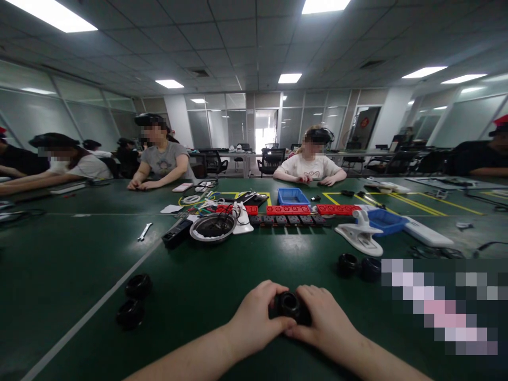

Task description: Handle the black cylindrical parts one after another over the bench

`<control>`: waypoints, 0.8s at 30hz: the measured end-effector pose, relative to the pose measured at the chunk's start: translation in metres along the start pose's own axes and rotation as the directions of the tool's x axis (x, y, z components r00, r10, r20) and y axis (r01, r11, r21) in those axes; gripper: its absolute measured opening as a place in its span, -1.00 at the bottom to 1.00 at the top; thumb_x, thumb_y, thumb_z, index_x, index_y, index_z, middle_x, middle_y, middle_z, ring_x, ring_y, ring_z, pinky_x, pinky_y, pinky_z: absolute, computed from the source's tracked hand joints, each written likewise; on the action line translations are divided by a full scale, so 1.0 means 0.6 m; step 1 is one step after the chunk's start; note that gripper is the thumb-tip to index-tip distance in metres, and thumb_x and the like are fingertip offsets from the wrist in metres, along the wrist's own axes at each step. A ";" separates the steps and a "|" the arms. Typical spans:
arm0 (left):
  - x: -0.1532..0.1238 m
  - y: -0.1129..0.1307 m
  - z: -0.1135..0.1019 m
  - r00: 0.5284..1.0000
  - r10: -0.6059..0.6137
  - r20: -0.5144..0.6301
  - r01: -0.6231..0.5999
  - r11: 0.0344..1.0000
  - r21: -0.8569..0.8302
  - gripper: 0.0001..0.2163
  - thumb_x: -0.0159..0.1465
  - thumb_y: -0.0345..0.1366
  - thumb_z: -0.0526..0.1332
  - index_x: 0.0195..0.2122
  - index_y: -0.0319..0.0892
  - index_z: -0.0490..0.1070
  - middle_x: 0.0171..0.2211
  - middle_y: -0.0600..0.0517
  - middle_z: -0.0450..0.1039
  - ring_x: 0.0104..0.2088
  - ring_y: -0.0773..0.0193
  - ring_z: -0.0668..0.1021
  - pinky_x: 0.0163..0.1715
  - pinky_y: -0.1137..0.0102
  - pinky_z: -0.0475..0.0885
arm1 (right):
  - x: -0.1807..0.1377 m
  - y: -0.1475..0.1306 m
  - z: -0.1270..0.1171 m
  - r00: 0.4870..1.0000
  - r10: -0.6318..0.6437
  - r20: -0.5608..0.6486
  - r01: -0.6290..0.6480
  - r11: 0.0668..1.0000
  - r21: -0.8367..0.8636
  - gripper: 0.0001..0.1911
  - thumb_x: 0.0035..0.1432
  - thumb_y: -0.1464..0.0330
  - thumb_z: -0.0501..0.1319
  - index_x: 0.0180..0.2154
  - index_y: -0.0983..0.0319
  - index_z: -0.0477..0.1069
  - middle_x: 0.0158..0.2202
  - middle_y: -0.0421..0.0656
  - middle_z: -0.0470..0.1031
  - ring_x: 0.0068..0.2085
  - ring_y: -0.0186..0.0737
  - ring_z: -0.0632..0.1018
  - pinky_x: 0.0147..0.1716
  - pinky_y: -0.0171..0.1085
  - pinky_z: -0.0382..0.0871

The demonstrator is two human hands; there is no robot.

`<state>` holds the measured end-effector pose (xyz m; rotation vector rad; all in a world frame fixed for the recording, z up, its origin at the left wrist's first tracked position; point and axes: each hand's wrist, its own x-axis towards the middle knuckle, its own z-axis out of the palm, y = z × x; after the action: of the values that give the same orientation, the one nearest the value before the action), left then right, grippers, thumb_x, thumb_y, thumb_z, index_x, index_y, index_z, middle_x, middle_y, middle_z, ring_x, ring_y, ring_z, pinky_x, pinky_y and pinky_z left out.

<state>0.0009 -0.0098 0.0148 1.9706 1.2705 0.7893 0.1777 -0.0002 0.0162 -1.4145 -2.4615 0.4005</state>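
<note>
Low in the head view, a black tyre-like ring (289,302) with a round hole in its middle sits between my two hands at the green table. My left hand (257,312) curls round its left side, thumb along the near edge. From the other side my right hand (324,317) grips it, and the thumbs nearly meet in front. Its underside is hidden by my fingers. Similar black rings lie to both sides: one (138,286) and another (130,314) at left, one (348,264) and a darker one (371,269) at right.
Beyond my hands stand a metal bowl (213,228), a black power strip (288,220), a blue tray (292,196), a second blue tray (386,221) and a white clamp (361,233). A wrench (145,232) lies left. Several people sit around the table.
</note>
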 end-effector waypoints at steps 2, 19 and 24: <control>0.001 -0.001 -0.004 0.999 0.023 0.030 -0.023 1.000 -0.009 -0.64 -0.03 -0.39 0.36 -0.18 -0.14 0.39 -0.35 0.10 0.31 -0.35 0.26 0.38 -0.35 0.44 0.27 | -0.003 0.004 -0.006 0.998 -0.055 0.015 0.054 0.996 0.066 -0.54 -0.16 0.17 0.34 -0.22 0.24 0.34 -0.25 -0.10 0.42 -0.23 -0.06 0.40 -0.24 -0.17 0.20; -0.004 0.005 0.004 1.000 -0.026 0.012 0.027 0.999 -0.025 -0.63 -0.08 -0.35 0.40 -0.22 -0.14 0.39 -0.34 0.11 0.32 -0.35 0.27 0.39 -0.39 0.45 0.26 | 0.008 0.018 -0.003 0.988 -0.084 0.129 0.044 0.958 0.285 -0.76 -0.10 0.30 0.31 -0.37 0.27 0.35 -0.38 -0.17 0.38 -0.35 -0.19 0.38 -0.40 -0.30 0.21; -0.008 0.006 0.011 0.998 -0.039 -0.043 0.039 0.999 0.008 -0.66 -0.07 -0.39 0.38 -0.24 -0.15 0.38 -0.35 0.10 0.32 -0.35 0.26 0.39 -0.38 0.44 0.25 | 0.004 0.001 0.008 1.000 -0.016 -0.005 0.016 1.000 0.008 -0.70 -0.20 0.26 0.34 -0.45 0.26 0.30 -0.42 -0.16 0.38 -0.35 -0.14 0.37 -0.36 -0.23 0.17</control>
<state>0.0063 -0.0168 0.0132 1.9390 1.3353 0.8125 0.1753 0.0016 0.0115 -1.3898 -2.4630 0.4032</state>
